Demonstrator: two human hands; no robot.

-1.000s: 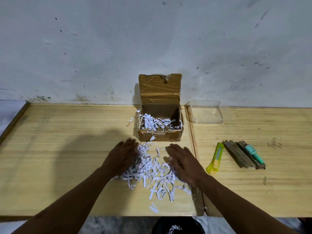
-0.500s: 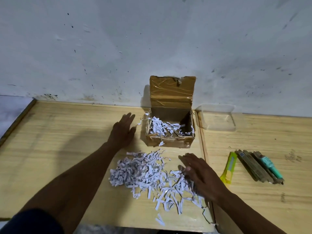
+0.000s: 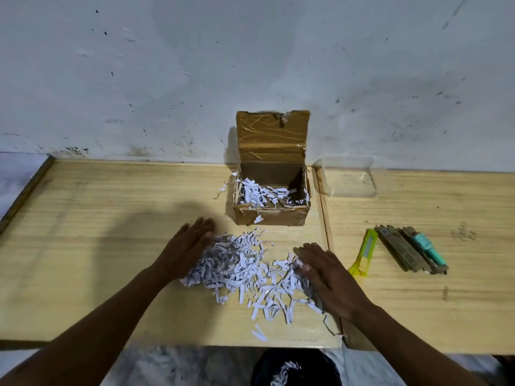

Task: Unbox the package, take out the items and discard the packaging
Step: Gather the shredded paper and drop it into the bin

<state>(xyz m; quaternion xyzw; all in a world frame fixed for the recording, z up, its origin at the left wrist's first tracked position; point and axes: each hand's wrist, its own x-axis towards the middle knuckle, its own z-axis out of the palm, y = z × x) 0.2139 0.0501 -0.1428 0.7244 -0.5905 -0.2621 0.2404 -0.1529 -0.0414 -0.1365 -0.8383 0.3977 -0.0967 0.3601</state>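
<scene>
A small brown taped cardboard box (image 3: 271, 215) stands against the wall with its lid up; some white paper shreds still lie inside. In front of it a loose pile of shredded paper (image 3: 245, 266) spreads over the wooden table. My left hand (image 3: 185, 249) lies flat, fingers apart, against the pile's left edge. My right hand (image 3: 330, 274) lies flat on the pile's right side. Neither hand grips anything. To the right lie brown stick-like packs (image 3: 401, 250) and a teal tube (image 3: 429, 247).
A yellow-green utility knife (image 3: 365, 253) lies right of my right hand. A clear plastic lid (image 3: 347, 178) rests by the wall. A seam (image 3: 324, 218) divides two tabletops. Below the front edge, a black bag (image 3: 295, 367) holds some shreds.
My left hand has come back from beside the box to the pile's left edge. The right hand has stayed on the pile's right side. The view has shifted a little.
</scene>
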